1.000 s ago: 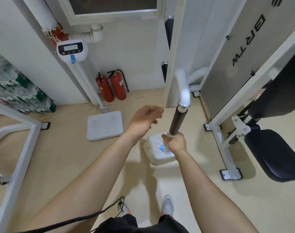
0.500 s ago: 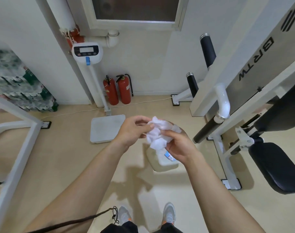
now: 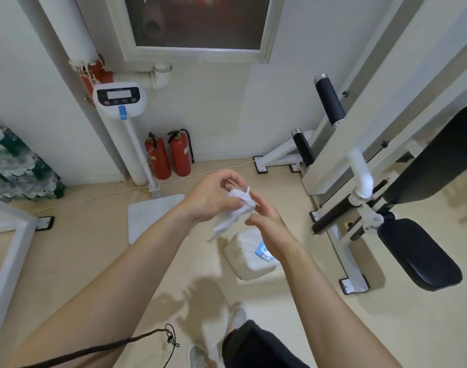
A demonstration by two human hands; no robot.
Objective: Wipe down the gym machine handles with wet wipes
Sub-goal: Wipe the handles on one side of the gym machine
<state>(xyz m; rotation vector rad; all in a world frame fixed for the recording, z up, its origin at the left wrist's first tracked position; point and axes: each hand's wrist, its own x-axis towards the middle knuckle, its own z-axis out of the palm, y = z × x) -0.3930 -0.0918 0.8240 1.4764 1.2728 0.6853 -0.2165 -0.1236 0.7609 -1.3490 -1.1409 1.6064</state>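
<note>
- Small gym corner: beige floor [image 3: 75,261], white walls, and a framed window up top.
- Left hand [image 3: 213,195] has its fingers curled round a scrunched white wet wipe [image 3: 235,208], held mid-air in front of the body with a loose tail hanging off the bottom.
- Right hand [image 3: 264,221] is just beside it. Its fingers look fairly straight with the tips against the wipe's edge, and I don't see a real pinch there.
- My read is the wipe's being sorted out between the hands and isn't on any handle right now.
- What could go wrong:
  - That dangling tail could slide out of a loose hold and land on the floor, so you'd be rubbing floor dirt onto the grips.
  - Left bunched up like this, the wipe would only touch a strip of a grip and miss the far side.
  - The wipes pack [image 3: 247,261] sits on the floor right in front of the feet and is easy to kick or trip on when stepping toward the machine.
- Head count, left to right:
  - one standing scale [image 3: 119,98]
  - two red fire extinguishers [image 3: 158,158]
  - one wipe in hand
  - one pack
  - three black-gripped handles: a tall one [image 3: 329,99], a shorter one [image 3: 302,147] and the near angled one [image 3: 333,216]
  - two black pads [image 3: 418,253]
</note>
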